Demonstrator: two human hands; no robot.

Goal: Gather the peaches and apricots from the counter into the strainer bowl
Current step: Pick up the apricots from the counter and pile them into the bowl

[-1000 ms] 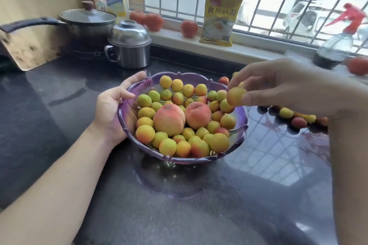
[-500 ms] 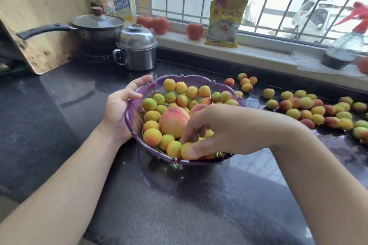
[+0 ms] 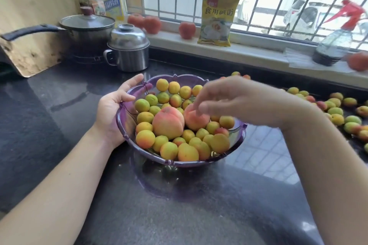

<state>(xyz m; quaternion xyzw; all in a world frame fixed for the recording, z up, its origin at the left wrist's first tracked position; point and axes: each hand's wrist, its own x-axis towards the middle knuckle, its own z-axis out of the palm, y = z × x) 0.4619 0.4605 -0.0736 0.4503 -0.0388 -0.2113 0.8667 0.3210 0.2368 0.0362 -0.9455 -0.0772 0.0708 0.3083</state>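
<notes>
The purple strainer bowl (image 3: pixel 127 135) stands on the dark counter, filled with several small yellow-green apricots (image 3: pixel 145 139) and two larger peaches (image 3: pixel 168 123). My left hand (image 3: pixel 113 109) grips the bowl's left rim, fingers curled over the edge. Above the bowl's right side hovers my right hand (image 3: pixel 235 99), blurred, fingers loose and spread, holding nothing; its fingertips are over the smaller peach (image 3: pixel 196 120). Several more apricots (image 3: pixel 336 113) lie loose on the counter at the right.
A lidded saucepan (image 3: pixel 85 28) and a steel pot (image 3: pixel 129 49) stand at the back left beside a wooden board (image 3: pixel 29 16). The windowsill holds tomatoes (image 3: pixel 187 30), a yellow packet (image 3: pixel 217 18), bottles and a spray bottle (image 3: pixel 334 43).
My right hand carried an apricot into the front of the bowl, let it go, and has lifted back up over the bowl's right side, empty. The left hand has kept its hold.
</notes>
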